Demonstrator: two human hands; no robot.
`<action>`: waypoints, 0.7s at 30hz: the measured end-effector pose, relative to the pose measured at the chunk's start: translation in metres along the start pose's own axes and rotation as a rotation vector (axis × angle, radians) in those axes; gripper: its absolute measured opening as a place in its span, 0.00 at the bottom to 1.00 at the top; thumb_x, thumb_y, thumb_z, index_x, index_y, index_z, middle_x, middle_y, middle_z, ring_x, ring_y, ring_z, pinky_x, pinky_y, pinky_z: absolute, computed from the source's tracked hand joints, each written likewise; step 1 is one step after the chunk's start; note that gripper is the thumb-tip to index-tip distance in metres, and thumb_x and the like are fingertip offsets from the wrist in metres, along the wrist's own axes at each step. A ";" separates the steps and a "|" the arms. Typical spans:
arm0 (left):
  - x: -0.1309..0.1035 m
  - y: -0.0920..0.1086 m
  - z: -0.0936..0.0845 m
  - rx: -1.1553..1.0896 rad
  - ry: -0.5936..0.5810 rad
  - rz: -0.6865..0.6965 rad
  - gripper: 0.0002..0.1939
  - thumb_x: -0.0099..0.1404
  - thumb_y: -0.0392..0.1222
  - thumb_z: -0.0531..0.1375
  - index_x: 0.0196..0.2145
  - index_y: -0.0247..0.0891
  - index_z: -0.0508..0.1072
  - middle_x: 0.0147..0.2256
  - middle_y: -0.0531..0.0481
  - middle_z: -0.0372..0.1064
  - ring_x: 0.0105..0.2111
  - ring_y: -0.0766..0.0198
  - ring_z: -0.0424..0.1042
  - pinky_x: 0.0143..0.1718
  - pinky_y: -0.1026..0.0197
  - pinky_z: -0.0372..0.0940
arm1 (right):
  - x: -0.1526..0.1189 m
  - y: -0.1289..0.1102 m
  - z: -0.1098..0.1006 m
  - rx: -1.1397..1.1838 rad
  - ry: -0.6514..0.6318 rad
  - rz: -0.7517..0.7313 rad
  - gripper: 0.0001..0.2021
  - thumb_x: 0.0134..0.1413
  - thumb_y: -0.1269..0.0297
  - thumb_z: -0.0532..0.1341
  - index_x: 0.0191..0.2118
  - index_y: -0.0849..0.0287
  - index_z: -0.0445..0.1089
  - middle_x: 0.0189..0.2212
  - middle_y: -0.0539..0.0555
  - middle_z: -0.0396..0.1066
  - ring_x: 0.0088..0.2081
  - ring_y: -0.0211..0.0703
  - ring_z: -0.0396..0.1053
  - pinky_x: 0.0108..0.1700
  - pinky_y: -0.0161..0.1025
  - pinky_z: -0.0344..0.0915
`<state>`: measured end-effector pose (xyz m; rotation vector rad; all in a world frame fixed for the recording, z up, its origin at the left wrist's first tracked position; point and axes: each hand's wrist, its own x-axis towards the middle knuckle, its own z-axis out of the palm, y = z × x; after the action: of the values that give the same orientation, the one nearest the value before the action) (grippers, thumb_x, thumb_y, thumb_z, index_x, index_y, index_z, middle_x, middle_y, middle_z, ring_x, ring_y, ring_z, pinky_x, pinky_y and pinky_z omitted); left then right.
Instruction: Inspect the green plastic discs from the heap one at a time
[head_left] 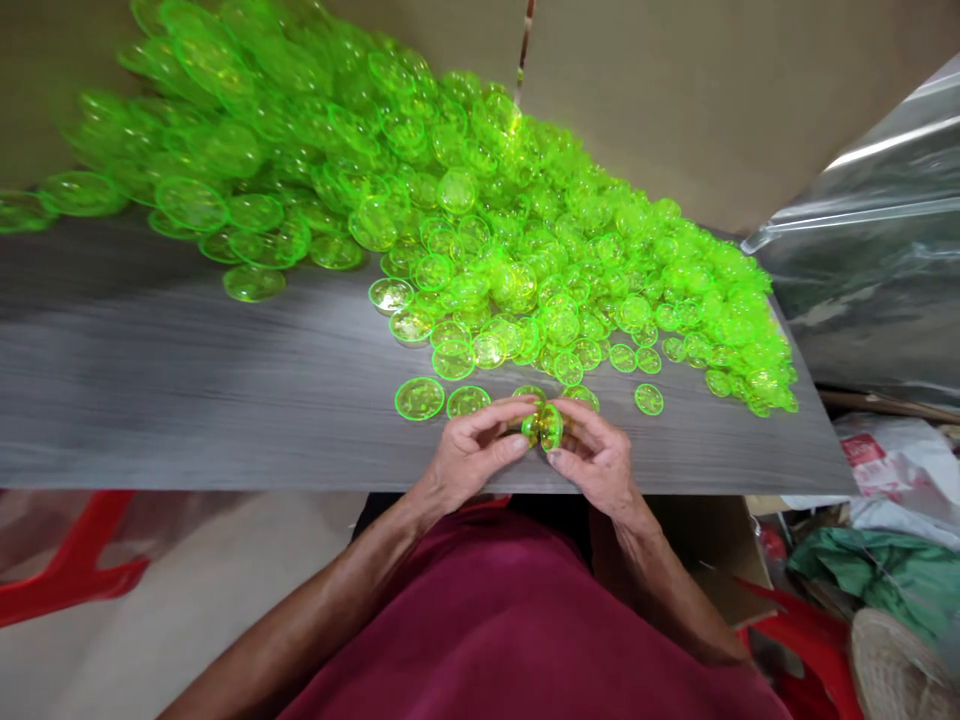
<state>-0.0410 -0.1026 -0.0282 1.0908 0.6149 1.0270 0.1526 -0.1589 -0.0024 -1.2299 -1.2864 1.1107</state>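
Note:
Close to the table's front edge, my left hand (pixel 474 448) and my right hand (pixel 602 458) meet, fingers closed in pinches. Between the fingertips, two see-through yellow-green plastic discs stand on edge, side by side. My left fingers grip the left disc (pixel 530 430); the right disc (pixel 553 428) is in my right fingers. Whether the two are joined I cannot tell. Loose discs lie just beyond my hands, among them a flat one (pixel 469 402) by my left fingers and another (pixel 581 398) partly hidden behind my right fingers.
A large heap of the same green discs (pixel 517 250) covers the back of the grey table (pixel 187 400). Cardboard (pixel 675 110) rises behind it. Clear plastic sheeting (pixel 885 240) hangs at the right. Red stools (pixel 75 575) stand below, with bags (pixel 877 570) at the right.

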 end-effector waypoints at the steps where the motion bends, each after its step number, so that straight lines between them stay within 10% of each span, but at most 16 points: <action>1: 0.000 0.000 0.001 -0.007 0.018 -0.002 0.15 0.61 0.48 0.72 0.43 0.40 0.84 0.50 0.41 0.80 0.54 0.52 0.78 0.57 0.51 0.72 | 0.000 0.000 0.000 0.002 -0.002 -0.017 0.25 0.53 0.59 0.73 0.57 0.49 0.74 0.60 0.57 0.72 0.57 0.49 0.76 0.54 0.45 0.78; 21: -0.008 0.000 0.017 -0.076 0.070 -0.108 0.21 0.55 0.48 0.75 0.45 0.39 0.82 0.40 0.47 0.81 0.42 0.58 0.79 0.47 0.55 0.75 | -0.009 0.001 0.008 -0.258 0.059 -0.226 0.25 0.55 0.66 0.71 0.58 0.48 0.74 0.56 0.58 0.72 0.54 0.48 0.74 0.48 0.43 0.80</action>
<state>-0.0302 -0.1165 -0.0229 0.9478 0.6786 0.9902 0.1445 -0.1680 -0.0046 -1.2570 -1.5157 0.7589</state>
